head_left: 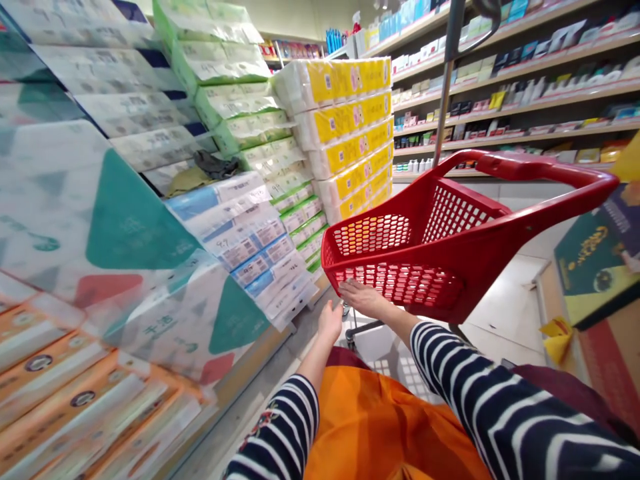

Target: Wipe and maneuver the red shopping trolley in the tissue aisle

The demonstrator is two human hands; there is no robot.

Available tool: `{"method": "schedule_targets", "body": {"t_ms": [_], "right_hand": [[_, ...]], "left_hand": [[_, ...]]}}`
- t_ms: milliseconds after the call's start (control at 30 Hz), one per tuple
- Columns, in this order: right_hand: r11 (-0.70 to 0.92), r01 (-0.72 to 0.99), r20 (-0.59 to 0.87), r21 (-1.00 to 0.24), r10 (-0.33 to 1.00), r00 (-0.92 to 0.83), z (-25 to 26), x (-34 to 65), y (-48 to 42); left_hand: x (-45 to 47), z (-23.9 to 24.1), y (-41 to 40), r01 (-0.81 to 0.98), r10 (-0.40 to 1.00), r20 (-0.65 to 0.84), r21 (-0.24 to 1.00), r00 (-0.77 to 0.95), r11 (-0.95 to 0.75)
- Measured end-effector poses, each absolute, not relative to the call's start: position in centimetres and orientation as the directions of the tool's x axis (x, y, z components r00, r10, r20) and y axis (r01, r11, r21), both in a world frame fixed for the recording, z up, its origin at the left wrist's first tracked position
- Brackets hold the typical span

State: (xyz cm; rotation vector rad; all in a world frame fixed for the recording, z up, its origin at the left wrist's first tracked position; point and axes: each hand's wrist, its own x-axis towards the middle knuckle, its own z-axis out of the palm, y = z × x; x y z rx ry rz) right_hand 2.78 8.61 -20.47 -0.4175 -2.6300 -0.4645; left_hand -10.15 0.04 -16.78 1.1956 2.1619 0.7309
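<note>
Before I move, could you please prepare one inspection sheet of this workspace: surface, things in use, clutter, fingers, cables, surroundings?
Surface: pale tiled floor.
Things in use: red cart.
Clutter: crumpled dark item by the blue-and-white packs.
Fingers: right fingers extended at the cart's lower side, contact unclear; left fingers nearby, partly hidden.
Cables: nothing seen.
Surroundings: yellow packs stacked; filled shelves beyond the cart.

The single head-worn camera looks forward and downward, with the red cart (480, 260) near and the shelves (525, 137) farther off.
</note>
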Motion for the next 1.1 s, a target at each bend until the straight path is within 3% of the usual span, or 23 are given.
{"method": "schedule_targets", "body": {"t_ms": [167, 367, 533, 733, 967, 1100], "right_hand": [[0.894, 0.376, 0.493, 0.245, 0.219, -0.842, -19.4, 5.1, 8.0], [0.849, 0.483, 0.637, 0.213, 0.254, -0.728, -14.8, 5.3, 9.6], [0.878, 0.432, 0.591, 0.207, 0.24, -0.77, -18.6, 5.5, 9.5], [0.866, 0.463, 0.474, 0.186, 0.334, -0.815, -22.6, 7.5, 7.8], [0.816, 0.567, 0.643, 0.114, 0.375, -0.668, -16.0, 9.6, 8.1], [0.81, 0.571, 0.62, 0.135, 0.38, -0.686, -16.1, 9.7, 8.6]], "left_hand": [[-9.6, -17.0, 0.4, 0.651, 0.894, -0.16, 0.633, -0.419, 0.419], [-9.0, -15.6, 0.6, 0.819, 0.92, -0.034, 0.444, -0.389, 0.363], [-7.2, -15.1, 0.0, 0.887, 0.957, -0.037, 0.368, -0.287, 0.28], [-5.4, -15.3, -0.5, 0.953, 0.99, -0.028, 0.267, -0.141, 0.143], [-4.4, -14.3, -0.1, 0.954, 0.988, 0.026, 0.264, -0.155, 0.143], [-3.9, -14.5, -0.1, 0.966, 0.993, 0.036, 0.237, -0.111, 0.099]]}}
